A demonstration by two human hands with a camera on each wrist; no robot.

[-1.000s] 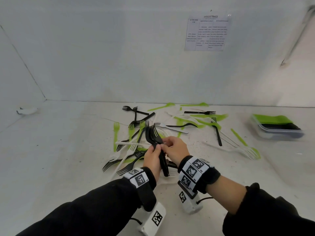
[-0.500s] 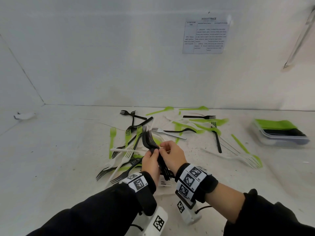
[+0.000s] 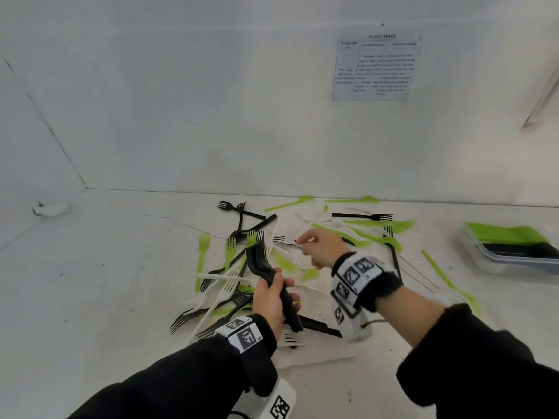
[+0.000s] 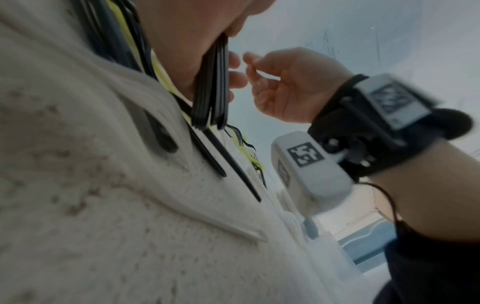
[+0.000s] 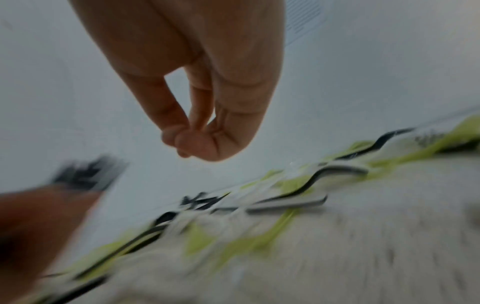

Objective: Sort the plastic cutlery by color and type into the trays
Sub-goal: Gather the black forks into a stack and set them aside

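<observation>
My left hand (image 3: 276, 290) grips a bundle of black forks (image 3: 259, 261) by their handles, tines up and away from me; the left wrist view shows the stacked handles (image 4: 211, 92) below the palm. My right hand (image 3: 304, 244) hovers just right of the bundle over the mixed pile, fingers curled and tips together, with nothing in it (image 5: 187, 139). Loose black forks (image 3: 363, 216), green forks (image 3: 203, 252) and white forks (image 3: 223, 287) lie scattered on the white table. Stacked trays (image 3: 514, 252) stand at the far right.
A white wall closes the back of the table, with a printed sheet (image 3: 375, 68) taped to it. A small white object (image 3: 51, 208) lies at the far left edge. Green cutlery (image 3: 447, 279) lies between the pile and the trays.
My right hand has let go of the black fork bundle and moved right and away, over the pile. The left hand alone holds the bundle now, a little lower.
</observation>
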